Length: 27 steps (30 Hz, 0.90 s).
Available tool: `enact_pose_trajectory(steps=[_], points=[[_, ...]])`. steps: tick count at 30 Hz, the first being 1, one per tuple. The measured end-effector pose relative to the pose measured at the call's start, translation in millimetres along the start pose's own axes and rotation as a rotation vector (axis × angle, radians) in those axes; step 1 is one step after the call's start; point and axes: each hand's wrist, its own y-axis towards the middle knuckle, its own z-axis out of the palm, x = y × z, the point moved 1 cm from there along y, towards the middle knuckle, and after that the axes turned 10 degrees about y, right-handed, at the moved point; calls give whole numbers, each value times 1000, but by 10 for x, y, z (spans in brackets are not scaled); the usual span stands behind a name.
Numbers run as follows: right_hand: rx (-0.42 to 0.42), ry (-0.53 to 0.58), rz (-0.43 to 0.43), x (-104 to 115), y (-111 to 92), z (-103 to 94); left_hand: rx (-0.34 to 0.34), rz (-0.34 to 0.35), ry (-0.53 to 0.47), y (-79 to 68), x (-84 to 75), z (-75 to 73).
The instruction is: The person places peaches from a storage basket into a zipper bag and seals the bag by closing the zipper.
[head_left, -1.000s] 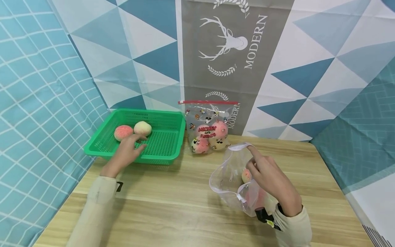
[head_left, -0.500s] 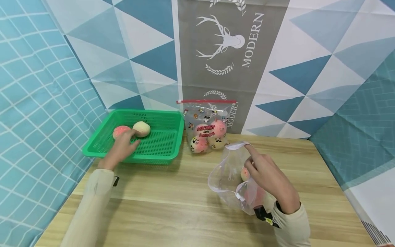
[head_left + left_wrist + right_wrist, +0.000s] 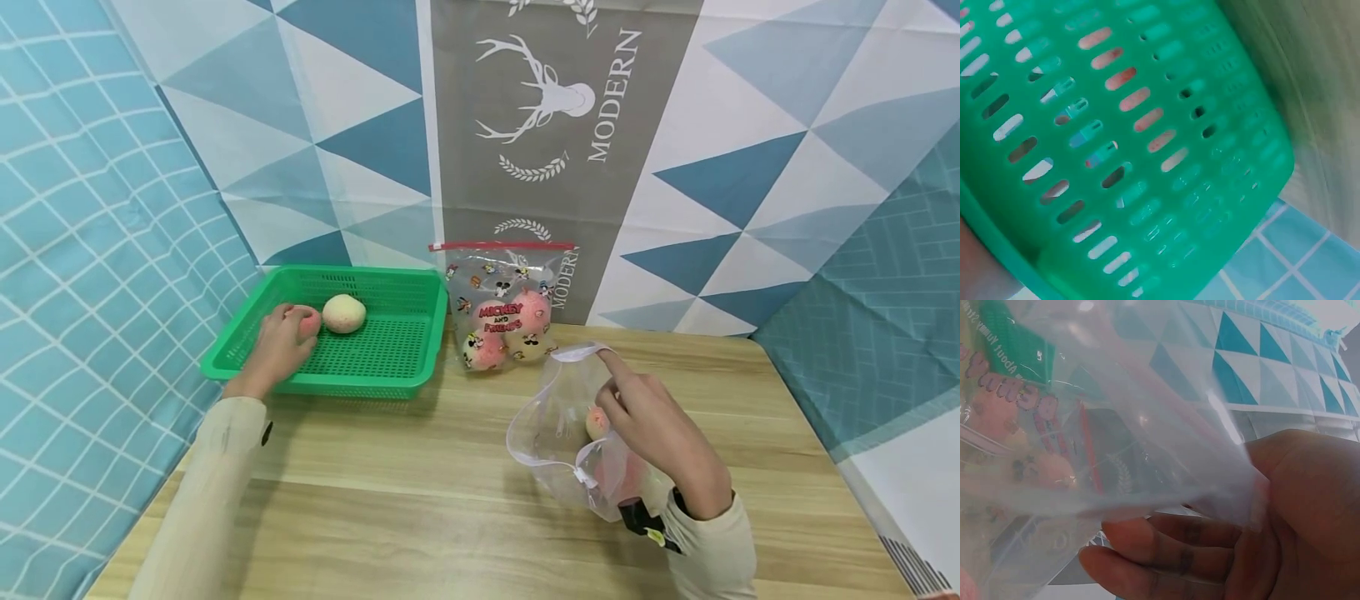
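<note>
In the head view my left hand [image 3: 279, 343] reaches over the near rim of the green basket [image 3: 382, 387]. Its fingers curl round a pink peach [image 3: 309, 323], partly hidden by the hand. A pale peach [image 3: 344, 313] lies just right of it in the basket. My right hand [image 3: 660, 425] pinches the white rim of a clear zip bag [image 3: 551, 433], holding its mouth open toward the left. Inside that bag are a small peach [image 3: 597, 423] and a larger pink one [image 3: 626, 475]. The right wrist view shows the bag's film [image 3: 1166, 425] between thumb and fingers.
A clear bag with a red zip strip [image 3: 502, 247], holding several peaches [image 3: 532, 312], stands against the patterned backdrop behind the wooden table [image 3: 420, 500]. The basket's slotted wall [image 3: 1147, 144] fills most of the left wrist view.
My left hand has moved left inside the basket, from near the pale peach onto the pink one, and grips it. My right hand keeps its hold on the bag rim.
</note>
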Motion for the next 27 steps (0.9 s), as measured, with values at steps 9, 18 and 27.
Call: enact_pose_trajectory(steps=[9, 18, 27], points=[[9, 6, 19, -28, -11, 23, 150, -15, 53, 108, 77, 50], [21, 10, 34, -29, -11, 41, 201, -32, 102, 195, 288, 139], [18, 3, 20, -21, 7, 6, -56, -6, 197, 177, 253, 153]])
